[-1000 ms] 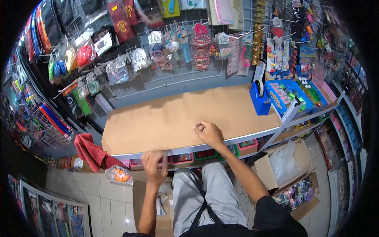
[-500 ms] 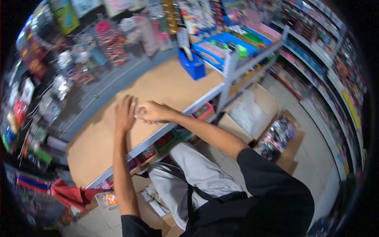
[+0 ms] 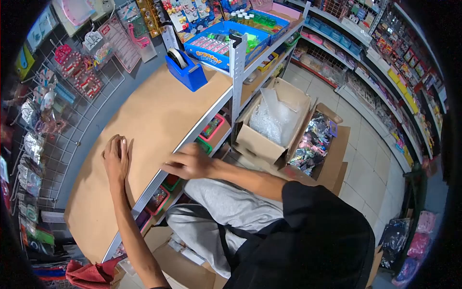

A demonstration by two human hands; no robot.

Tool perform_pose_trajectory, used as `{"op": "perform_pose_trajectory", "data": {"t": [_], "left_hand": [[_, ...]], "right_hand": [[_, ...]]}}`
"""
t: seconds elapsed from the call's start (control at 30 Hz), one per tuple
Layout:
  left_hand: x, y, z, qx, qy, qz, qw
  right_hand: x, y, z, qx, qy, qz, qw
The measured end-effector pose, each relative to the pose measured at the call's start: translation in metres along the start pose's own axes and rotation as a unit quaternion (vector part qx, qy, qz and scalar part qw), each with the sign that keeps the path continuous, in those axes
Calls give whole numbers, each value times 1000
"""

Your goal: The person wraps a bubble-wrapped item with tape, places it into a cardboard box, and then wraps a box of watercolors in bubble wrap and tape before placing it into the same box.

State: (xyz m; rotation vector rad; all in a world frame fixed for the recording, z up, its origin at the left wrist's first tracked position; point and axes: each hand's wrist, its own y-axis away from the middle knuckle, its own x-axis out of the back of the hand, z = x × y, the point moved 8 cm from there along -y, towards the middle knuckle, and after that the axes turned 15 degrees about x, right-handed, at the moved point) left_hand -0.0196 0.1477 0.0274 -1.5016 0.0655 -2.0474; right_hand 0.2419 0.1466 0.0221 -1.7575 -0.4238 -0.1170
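My left hand [image 3: 115, 159] lies on the brown wooden shelf top [image 3: 149, 103], palm down, its fingers loosely bent and the thumb apart. Nothing shows in it. My right hand [image 3: 189, 162] is over the shelf's metal front edge, smeared by motion. Its fingers look curled, but whether anything is between them cannot be made out. A blue tape dispenser [image 3: 186, 71] with a roll of tape stands at the far end of the shelf top, apart from both hands.
Blue display boxes [image 3: 228, 43] of small goods stand beyond a metal post [image 3: 237, 72]. Hanging packets cover the wire grid [image 3: 84, 118] at left. Cardboard boxes, one with bubble wrap [image 3: 274, 118], stand on the floor. A red cloth [image 3: 89, 274] hangs at the shelf's near end.
My hands were together over the shelf top and are now apart. My right hand has moved back to the shelf's front edge; my left stays on the wood. The view has shifted right.
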Motion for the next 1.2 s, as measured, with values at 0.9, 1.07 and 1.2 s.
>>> {"op": "perform_pose_trajectory", "data": {"t": [0.9,1.07,1.2], "left_hand": [[0,3,1,27,23,-4,999],[0,2,0,29,10,0,1000],[4,3,3,-8,-3,39,999]], "right_hand": [[416,328,193,-512,238,345,750],[425,273,145,-453,90,540,703],[443,232,131,-303,177,502,791]]}}
